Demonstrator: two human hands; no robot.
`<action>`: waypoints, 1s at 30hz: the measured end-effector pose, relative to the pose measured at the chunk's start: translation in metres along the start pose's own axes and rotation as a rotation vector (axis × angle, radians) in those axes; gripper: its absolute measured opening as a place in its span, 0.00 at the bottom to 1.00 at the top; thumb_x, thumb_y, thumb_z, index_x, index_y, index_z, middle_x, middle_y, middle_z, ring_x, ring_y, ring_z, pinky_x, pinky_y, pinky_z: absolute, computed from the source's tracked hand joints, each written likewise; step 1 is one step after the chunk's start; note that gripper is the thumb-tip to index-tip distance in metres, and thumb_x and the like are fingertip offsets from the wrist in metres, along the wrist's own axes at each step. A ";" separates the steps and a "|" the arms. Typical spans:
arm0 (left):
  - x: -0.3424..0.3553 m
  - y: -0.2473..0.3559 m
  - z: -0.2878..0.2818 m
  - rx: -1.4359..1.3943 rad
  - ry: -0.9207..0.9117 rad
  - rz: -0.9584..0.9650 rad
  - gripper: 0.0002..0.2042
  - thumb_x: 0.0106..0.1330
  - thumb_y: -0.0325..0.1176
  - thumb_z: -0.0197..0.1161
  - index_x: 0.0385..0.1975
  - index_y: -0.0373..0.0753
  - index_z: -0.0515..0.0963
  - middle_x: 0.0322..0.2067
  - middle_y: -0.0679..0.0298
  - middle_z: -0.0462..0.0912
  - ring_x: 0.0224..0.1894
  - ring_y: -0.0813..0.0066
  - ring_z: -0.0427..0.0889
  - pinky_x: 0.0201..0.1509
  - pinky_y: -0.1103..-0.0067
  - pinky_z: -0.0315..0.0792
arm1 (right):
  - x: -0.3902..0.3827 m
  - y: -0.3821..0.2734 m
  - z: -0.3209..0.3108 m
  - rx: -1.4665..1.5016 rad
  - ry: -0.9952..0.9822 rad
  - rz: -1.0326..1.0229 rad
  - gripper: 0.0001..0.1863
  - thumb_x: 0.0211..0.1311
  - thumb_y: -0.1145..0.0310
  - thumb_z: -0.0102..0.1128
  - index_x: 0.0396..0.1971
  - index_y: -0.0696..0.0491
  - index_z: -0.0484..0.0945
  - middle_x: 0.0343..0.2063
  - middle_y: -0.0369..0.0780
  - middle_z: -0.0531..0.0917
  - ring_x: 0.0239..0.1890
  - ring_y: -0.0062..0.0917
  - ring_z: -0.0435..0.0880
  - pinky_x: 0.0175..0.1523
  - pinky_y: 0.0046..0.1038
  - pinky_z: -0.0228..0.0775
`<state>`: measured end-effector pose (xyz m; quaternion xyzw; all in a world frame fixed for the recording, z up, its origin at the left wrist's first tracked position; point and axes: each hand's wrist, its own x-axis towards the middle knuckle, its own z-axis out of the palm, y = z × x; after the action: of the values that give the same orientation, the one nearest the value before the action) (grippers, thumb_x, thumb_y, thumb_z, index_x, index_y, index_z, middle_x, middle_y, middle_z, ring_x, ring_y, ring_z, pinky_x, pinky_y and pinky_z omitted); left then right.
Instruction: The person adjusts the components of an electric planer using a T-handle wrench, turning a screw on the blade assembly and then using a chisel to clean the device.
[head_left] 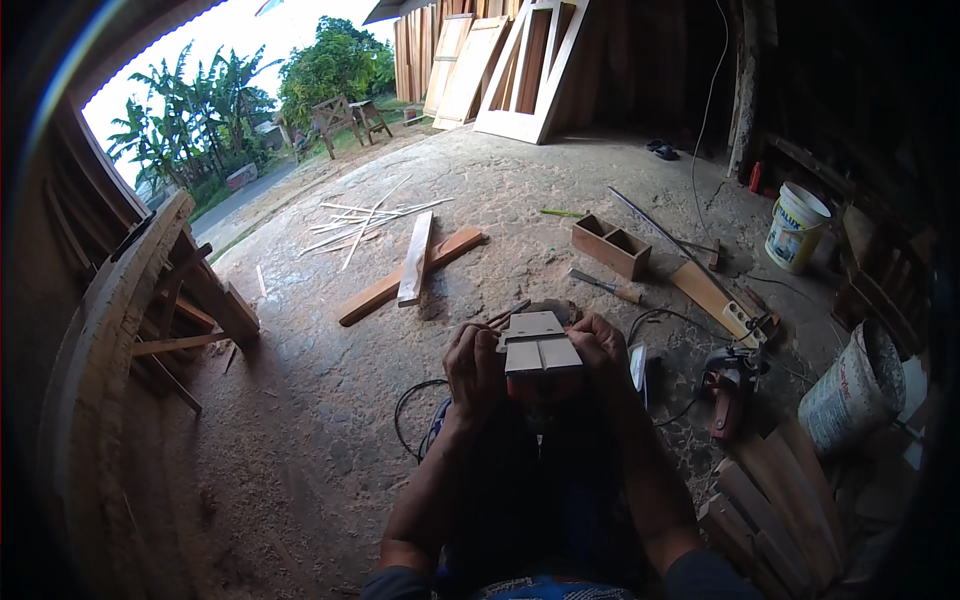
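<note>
In front of me an upturned power tool, by its look an electric hand planer (pixel 541 356), shows its pale flat metal sole with a dark slot across it and a groove along the nearer half. Its body below is red and dark. My left hand (pixel 473 362) is closed at the left edge, fingers curled beside the slot. On the right edge, the fingers of my right hand (pixel 599 350) pinch at the other end of the slot. Whether either hand also has a small part between the fingertips is too small to tell.
Beyond lie two crossed boards (pixel 413 262) and thin wood strips (pixel 365 220). A divided wooden box (pixel 610 247), a chisel (pixel 607 286) and a power strip (pixel 743 322) are ahead right. A circular saw (pixel 731 390) and buckets (pixel 797 228) stand right; a workbench (pixel 120 290) stands left.
</note>
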<state>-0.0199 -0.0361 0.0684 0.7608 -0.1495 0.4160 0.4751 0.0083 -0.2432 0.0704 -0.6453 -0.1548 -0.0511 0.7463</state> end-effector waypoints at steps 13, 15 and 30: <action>0.001 0.009 0.000 -0.010 -0.006 -0.052 0.14 0.73 0.31 0.46 0.30 0.31 0.76 0.31 0.49 0.79 0.36 0.50 0.80 0.42 0.63 0.73 | 0.001 0.007 -0.004 0.032 -0.012 0.005 0.07 0.66 0.68 0.56 0.29 0.53 0.76 0.26 0.32 0.80 0.31 0.11 0.74 0.40 0.20 0.70; 0.001 0.009 -0.001 -0.006 -0.012 -0.055 0.13 0.73 0.30 0.46 0.30 0.31 0.76 0.31 0.49 0.79 0.36 0.50 0.80 0.42 0.63 0.73 | 0.002 0.006 -0.003 0.034 -0.017 -0.001 0.07 0.66 0.68 0.56 0.29 0.54 0.76 0.26 0.32 0.80 0.31 0.10 0.74 0.40 0.20 0.70; 0.001 0.005 0.000 0.049 -0.001 0.026 0.10 0.69 0.28 0.49 0.30 0.32 0.75 0.30 0.50 0.78 0.35 0.49 0.80 0.40 0.63 0.73 | 0.004 0.011 -0.004 0.017 -0.017 -0.047 0.06 0.66 0.69 0.57 0.29 0.54 0.76 0.27 0.32 0.80 0.31 0.10 0.74 0.39 0.19 0.69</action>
<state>-0.0220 -0.0384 0.0723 0.7704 -0.1496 0.4252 0.4509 0.0155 -0.2451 0.0608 -0.6354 -0.1769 -0.0617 0.7491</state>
